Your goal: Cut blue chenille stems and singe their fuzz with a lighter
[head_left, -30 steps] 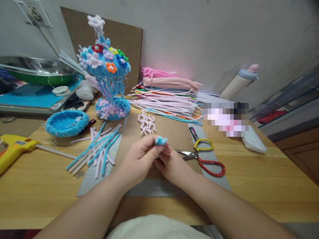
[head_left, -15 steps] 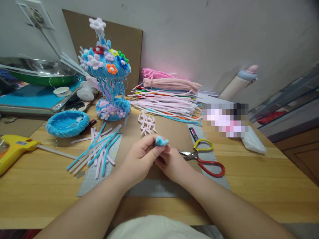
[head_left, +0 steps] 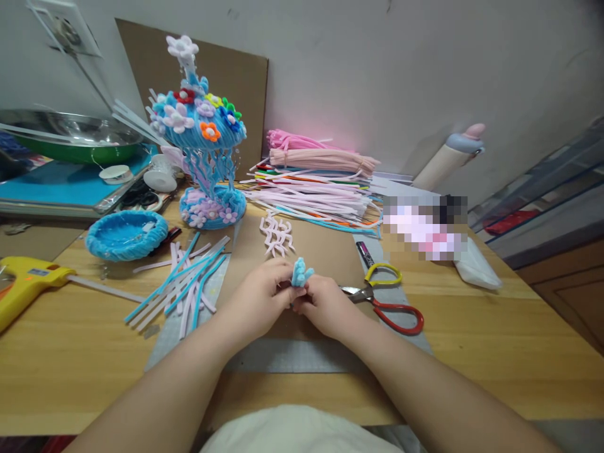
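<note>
In our left hand (head_left: 264,296) and right hand (head_left: 330,307), the fingers grasp a small fuzzy blue piece (head_left: 300,273), upright between them above the cardboard sheet (head_left: 325,245). Around it on the worktop (head_left: 481,352) we see bundled stems (head_left: 321,194) at twelve o'clock, scissors (head_left: 363,294) at three, loose strips (head_left: 202,280) at nine and curled pink strips (head_left: 277,234) at eleven.

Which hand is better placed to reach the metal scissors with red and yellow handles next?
Right, likely: the scissors lie just beside the right hand. The left hand is farther away; both hands meet at the small fuzzy blue piece.
</note>
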Demonstrator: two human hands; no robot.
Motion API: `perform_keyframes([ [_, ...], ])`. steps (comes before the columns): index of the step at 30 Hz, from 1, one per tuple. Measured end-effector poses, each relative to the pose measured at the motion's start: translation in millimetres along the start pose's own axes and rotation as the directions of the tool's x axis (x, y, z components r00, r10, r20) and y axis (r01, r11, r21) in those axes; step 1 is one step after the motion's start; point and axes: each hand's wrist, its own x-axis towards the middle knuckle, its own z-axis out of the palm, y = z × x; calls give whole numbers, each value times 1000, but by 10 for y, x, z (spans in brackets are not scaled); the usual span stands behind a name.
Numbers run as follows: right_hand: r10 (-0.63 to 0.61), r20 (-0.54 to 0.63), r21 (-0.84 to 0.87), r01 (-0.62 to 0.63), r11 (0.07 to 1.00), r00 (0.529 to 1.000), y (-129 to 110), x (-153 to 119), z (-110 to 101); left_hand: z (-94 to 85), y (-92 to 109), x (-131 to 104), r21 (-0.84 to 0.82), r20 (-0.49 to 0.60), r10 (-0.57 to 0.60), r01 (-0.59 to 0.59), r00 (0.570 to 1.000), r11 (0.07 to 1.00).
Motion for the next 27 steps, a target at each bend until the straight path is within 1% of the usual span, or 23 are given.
perform_keyframes([
  [5, 4, 37, 17, -4, 1000, 999, -16, 3, -68, -42, -23, -2, 41, 6, 11, -12, 1000, 999],
  [9, 94, 97, -23, -92, 995, 991, -72, -27, -172, -78, 12, 1, 53, 6, 7, -7, 1000, 999],
  [11, 118, 102, -61, -112, 992, 988, -104, -42, -199, -82, 19, -2, 63, 7, 7, -8, 1000, 998],
  [13, 107, 89, -80, -100, 992, 990, -127, -49, -191, -76, 17, -5, 80, 7, 5, -5, 1000, 997],
  [18, 30, 27, -103, -28, 994, 999, -112, -39, -87, -55, 7, -1, 102, 27, 2, -5, 1000, 995],
  [22, 46, 29, -130, -42, 991, 999, -82, -34, -43, -54, 11, 2, 105, 27, 14, -17, 1000, 994],
  [27, 53, 44, -149, -46, 988, 998, -72, -27, -50, -56, 24, 0, 122, 17, 14, -16, 1000, 992],
])
